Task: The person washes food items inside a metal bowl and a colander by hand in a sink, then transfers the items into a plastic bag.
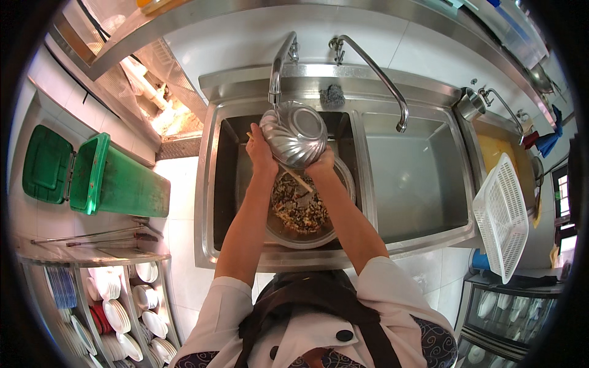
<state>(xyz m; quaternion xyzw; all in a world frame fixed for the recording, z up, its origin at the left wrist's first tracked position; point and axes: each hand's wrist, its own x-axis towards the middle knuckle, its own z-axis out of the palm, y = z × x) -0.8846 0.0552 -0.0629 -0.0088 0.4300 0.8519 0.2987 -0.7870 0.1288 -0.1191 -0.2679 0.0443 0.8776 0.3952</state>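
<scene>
My left hand (260,152) and my right hand (323,162) hold a fluted metal bowl (297,147) between them, its round base facing up. The bowl is under the left faucet (276,78), over the left sink basin (225,184). A thin wooden stick, perhaps a chopstick (298,179), passes under my left hand, with one end showing beyond the fingers. Below, a round basin (299,244) rests in the sink. Wet food scraps (303,214) lie in it. The bowl hides the back part of this basin and some of my fingertips.
A steel-wool scrubber (332,95) lies on the sink's back ledge. The right faucet (382,76) arches over the right basin, which holds cloudy water (412,179). A white plastic basket (501,221) stands right, a green bin (124,177) left, plate racks (92,260) lower left.
</scene>
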